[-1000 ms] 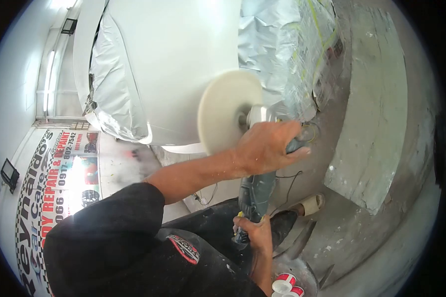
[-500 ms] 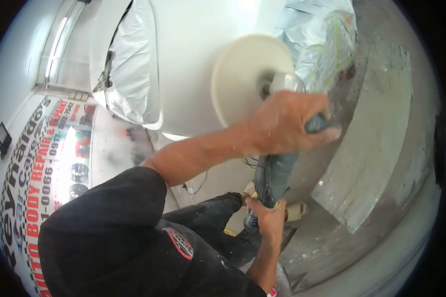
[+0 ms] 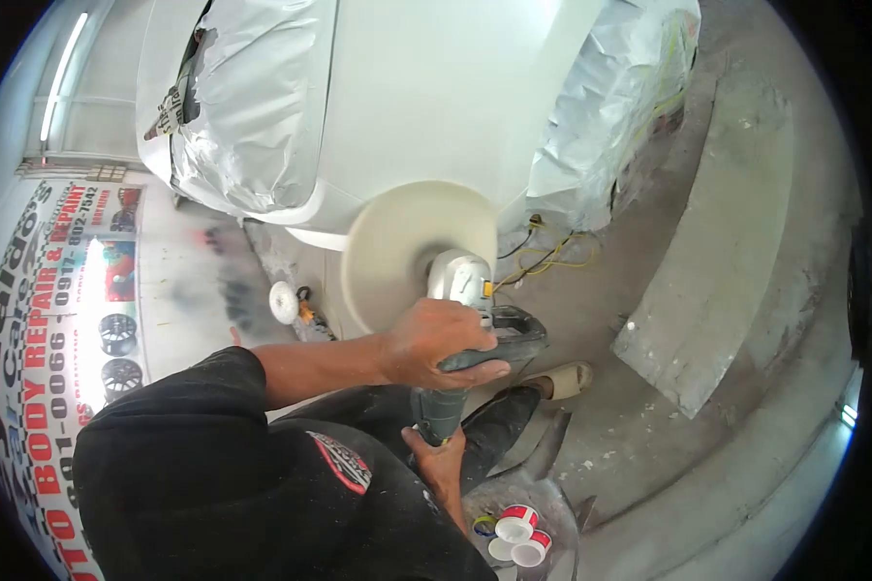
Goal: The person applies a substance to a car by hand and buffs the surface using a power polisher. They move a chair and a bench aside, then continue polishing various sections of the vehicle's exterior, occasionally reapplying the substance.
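Note:
A rotary polisher [image 3: 436,412] with a large, pale round pad [image 3: 373,257] is held in front of my body. My left hand [image 3: 441,344] grips its looped front handle [image 3: 521,339], fingers wrapped round just behind the silver head [image 3: 458,279]. Lower down, my right hand [image 3: 443,465] is closed round the rear of the polisher's dark body, partly hidden. The pad overlaps the lower edge of a white car panel [image 3: 426,107] in this view, and its surface looks smeared by motion. Silver sheeting [image 3: 252,116] covers the part left of the panel; more sheeting [image 3: 596,116] hangs at right.
Yellow and black cords [image 3: 547,259] lie on the floor below the car. A smaller tool with a white pad [image 3: 284,302] rests by the bannered wall [image 3: 58,387]. Right of me lies a long flat sheet [image 3: 712,252]. Red-and-white tubs [image 3: 518,518] sit on a surface beside me.
The polisher and both hands have moved left and back toward my body, bringing the pad down to the car's lower edge. My view has shifted, and the tubs now show.

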